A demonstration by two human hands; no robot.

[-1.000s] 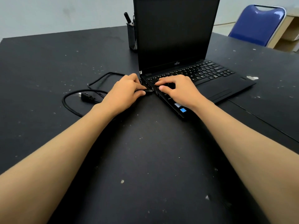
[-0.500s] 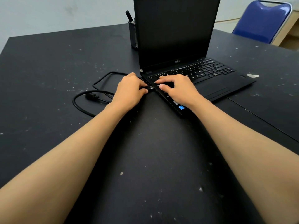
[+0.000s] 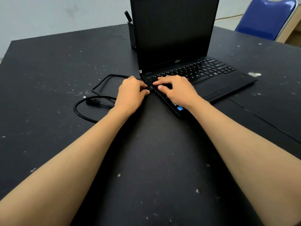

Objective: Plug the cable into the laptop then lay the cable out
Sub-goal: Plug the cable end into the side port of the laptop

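Note:
A black laptop (image 3: 216, 82) stands open on the black table, its screen dark. My left hand (image 3: 132, 93) pinches the plug end of a black cable (image 3: 101, 80) against the laptop's left edge. The plug tip (image 3: 150, 88) touches the side of the laptop; how far it sits in the port is hidden by my fingers. My right hand (image 3: 175, 90) presses flat on the left part of the keyboard and palm rest. The rest of the cable lies in loose loops to the left, with its other plug (image 3: 92, 101) free on the table.
A dark pen holder (image 3: 131, 33) with a pen stands behind the laptop's left corner. A blue chair (image 3: 265, 18) is beyond the table at the far right. A seam (image 3: 260, 115) runs across the table right of the laptop.
Both hands stay at the laptop's left edge. The view has shifted slightly, so the cable loops and chair appear further right; my left thumb sits a little closer to the laptop.

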